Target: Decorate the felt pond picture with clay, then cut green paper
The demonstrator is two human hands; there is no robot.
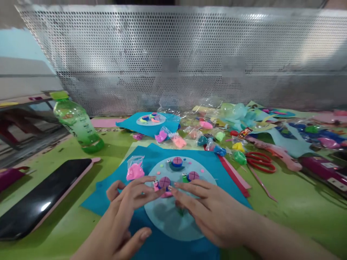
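While both hands point(123, 209) point(213, 207) show a spread grip, perforated metal point(121, 50) backs the green table point(298, 220).

Snail figures point(164, 181) on paper disc point(187, 231); phone point(48, 195), bottle point(77, 122) left; scissors point(260, 162) right; panel point(173, 43) behind.

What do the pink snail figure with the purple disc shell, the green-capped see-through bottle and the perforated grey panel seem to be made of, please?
The pink snail figure: probably soft modelling clay, fairly matte, judging by its rounded, hand-shaped look and the lines crossing its disc. The bottle: glossy plastic, apparently, being translucent and shiny. The panel: likely bare metal, given its silvery sheen and regular holes.
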